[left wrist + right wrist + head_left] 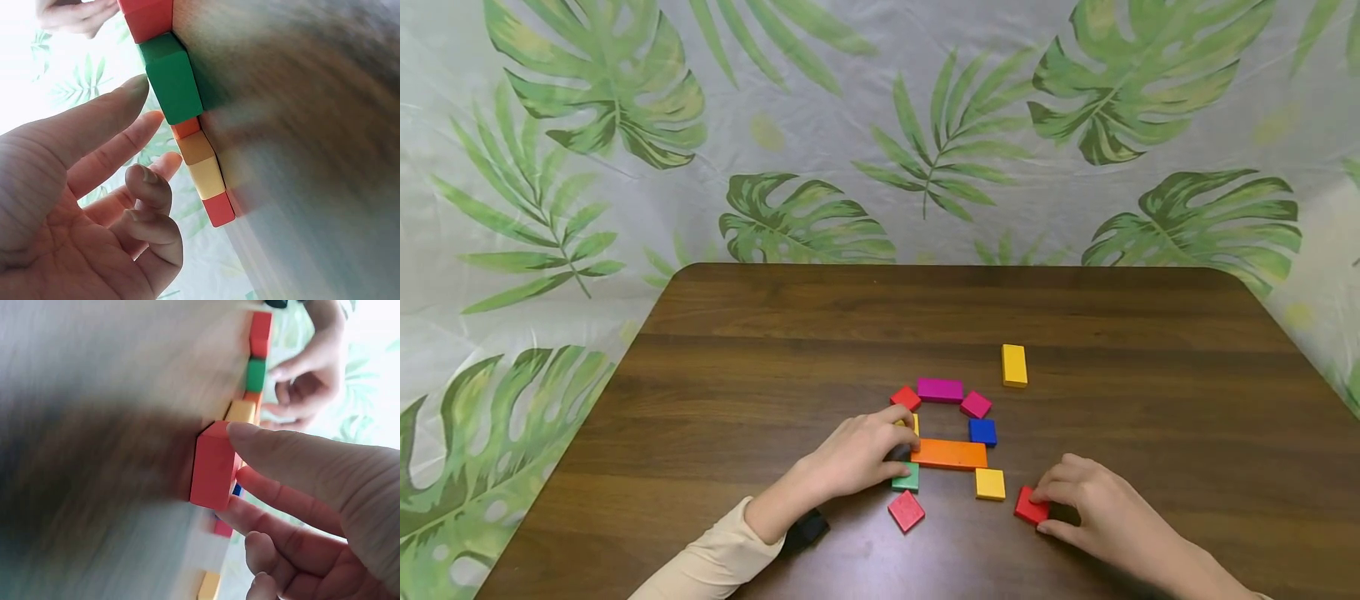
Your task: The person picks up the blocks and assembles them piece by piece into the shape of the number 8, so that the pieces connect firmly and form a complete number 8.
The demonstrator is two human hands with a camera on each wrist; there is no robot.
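Small coloured blocks form an A-like outline on the table. My left hand (865, 454) reaches over its left side, thumb by the green block (906, 477) and index finger at the left end of the long orange block (951, 454). Those fingers are loosely bent, gripping nothing that I can see. Partly behind them is a yellow block (914, 423). My right hand (1093, 508) pinches a red block (212, 465) between thumb and fingers, on the table just right of another yellow block (990, 484). Another red block (906, 511) lies below the green one.
A purple block (940, 390) tops the outline, between a red block (905, 398) and a pink block (976, 405). A blue block (982, 432) is on its right side. Farther back lies a separate yellow block (1014, 366). Leaf-patterned cloth (955, 142) hangs behind the wooden table (775, 350).
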